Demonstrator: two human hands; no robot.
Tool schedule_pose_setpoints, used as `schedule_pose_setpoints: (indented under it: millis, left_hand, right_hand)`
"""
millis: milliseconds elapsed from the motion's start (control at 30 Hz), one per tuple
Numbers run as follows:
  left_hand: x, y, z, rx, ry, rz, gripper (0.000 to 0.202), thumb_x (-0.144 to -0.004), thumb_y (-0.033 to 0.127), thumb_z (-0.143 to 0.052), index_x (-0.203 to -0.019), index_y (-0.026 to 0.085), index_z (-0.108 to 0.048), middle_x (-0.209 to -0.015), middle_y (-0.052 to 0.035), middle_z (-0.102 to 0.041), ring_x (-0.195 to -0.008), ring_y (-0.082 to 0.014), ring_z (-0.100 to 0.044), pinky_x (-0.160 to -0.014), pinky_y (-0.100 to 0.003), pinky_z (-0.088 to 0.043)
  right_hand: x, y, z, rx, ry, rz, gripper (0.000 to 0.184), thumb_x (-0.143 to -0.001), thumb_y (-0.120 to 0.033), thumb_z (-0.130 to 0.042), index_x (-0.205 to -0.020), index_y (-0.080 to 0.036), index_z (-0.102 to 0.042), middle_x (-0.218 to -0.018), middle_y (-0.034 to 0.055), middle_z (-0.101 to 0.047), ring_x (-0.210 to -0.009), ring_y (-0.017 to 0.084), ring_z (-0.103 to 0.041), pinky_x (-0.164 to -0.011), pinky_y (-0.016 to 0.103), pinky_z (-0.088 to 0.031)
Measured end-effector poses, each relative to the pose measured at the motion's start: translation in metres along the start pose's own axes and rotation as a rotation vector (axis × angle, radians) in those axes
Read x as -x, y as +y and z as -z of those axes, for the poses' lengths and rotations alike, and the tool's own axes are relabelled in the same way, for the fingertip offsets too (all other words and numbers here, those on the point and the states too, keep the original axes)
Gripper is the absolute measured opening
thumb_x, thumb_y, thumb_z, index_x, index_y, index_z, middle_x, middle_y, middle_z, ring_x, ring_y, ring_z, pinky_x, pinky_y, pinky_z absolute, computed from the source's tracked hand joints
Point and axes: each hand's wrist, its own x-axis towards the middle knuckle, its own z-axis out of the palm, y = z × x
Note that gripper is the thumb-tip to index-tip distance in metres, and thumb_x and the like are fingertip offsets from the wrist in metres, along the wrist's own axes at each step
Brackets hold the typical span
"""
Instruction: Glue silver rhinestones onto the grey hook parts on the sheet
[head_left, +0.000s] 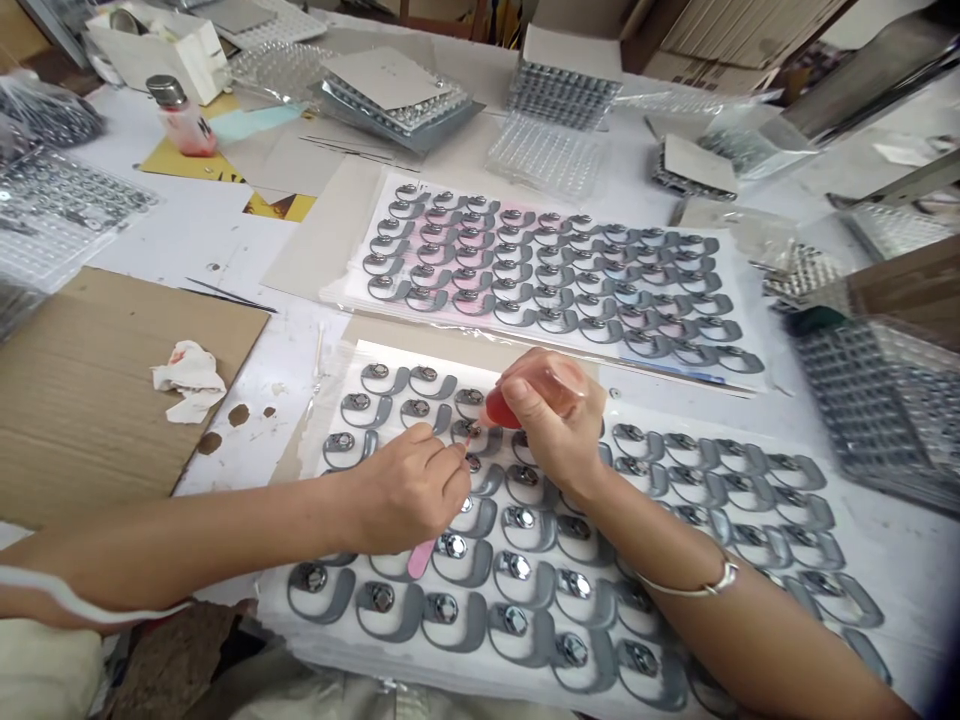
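My left hand (409,490) is closed around a slim pink tool (421,560), whose flat end sticks out below my fist. Its thin tip reaches a grey ring-shaped piece in the near sheet, though my fingers hide most of it. In my right hand (562,430) is a small clear squeeze bottle (551,388) with red liquid, tilted so its nozzle points down left, close to the tool's tip. Under both hands lies the near sheet (382,350), bearing rows of grey curved pieces with shiny round gems (451,546). My hands and forearms cover some pieces.
Behind lies a second sheet of similar pieces (551,255). Cardboard (112,370) with a crumpled tissue (189,380) is at left. A metal-capped bottle (184,125) stands at the back left. Clear plastic trays (547,155) and stacked trays (847,390) sit behind and right.
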Motion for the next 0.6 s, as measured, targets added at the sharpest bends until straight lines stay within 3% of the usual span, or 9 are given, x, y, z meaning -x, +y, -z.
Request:
schedule_pose_setpoints:
  millis: [600]
  left_hand:
    - [0.0017,-0.0003,-0.0018,-0.001,-0.007,-0.012,0.020,-0.089,0.000,-0.047,-0.076,0.007,-0.061,-0.074,-0.0158,-0.069,-0.066,-0.0211,-0.064,-0.055,-0.032,-0.049]
  right_hand:
    - [0.0037,0.0057,-0.0004,0.064,0.034,0.047,0.030,-0.087,-0.039,-0.062,-0.065,-0.020,-0.058,-0.066,0.0018,-0.058,-0.061,0.015,-0.053,-0.059,0.033,-0.042]
